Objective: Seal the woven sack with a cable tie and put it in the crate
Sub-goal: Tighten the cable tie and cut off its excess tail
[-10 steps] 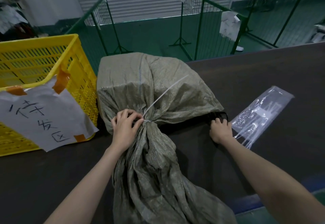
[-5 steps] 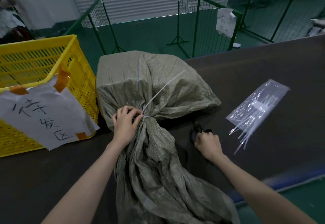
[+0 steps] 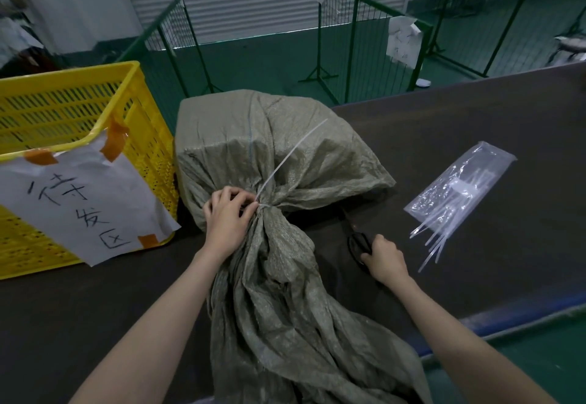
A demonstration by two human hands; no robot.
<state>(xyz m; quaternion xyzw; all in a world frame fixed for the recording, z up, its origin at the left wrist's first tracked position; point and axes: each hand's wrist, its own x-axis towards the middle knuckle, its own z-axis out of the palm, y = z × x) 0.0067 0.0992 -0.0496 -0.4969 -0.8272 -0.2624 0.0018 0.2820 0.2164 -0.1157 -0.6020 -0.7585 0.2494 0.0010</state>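
Note:
A grey-green woven sack point(image 3: 272, 150) lies on the dark table, its neck gathered and its loose mouth spread toward me. A white cable tie point(image 3: 287, 156) is cinched around the neck, its long tail sticking up and to the right. My left hand point(image 3: 230, 216) grips the neck at the tie's head. My right hand point(image 3: 385, 257) holds the black handles of a pair of scissors point(image 3: 358, 242) lying on the table right of the sack. The yellow plastic crate point(image 3: 76, 118) stands to the left, touching the sack.
A white paper sign point(image 3: 85, 200) is taped to the crate's front. A clear bag of spare cable ties point(image 3: 459, 191) lies on the dark table point(image 3: 475, 118) at the right. Green metal barriers point(image 3: 358, 39) stand beyond the table's far edge.
My right hand has slid the scissors toward me, from under the sack's right edge to the open table. My left hand has stayed on the tied neck.

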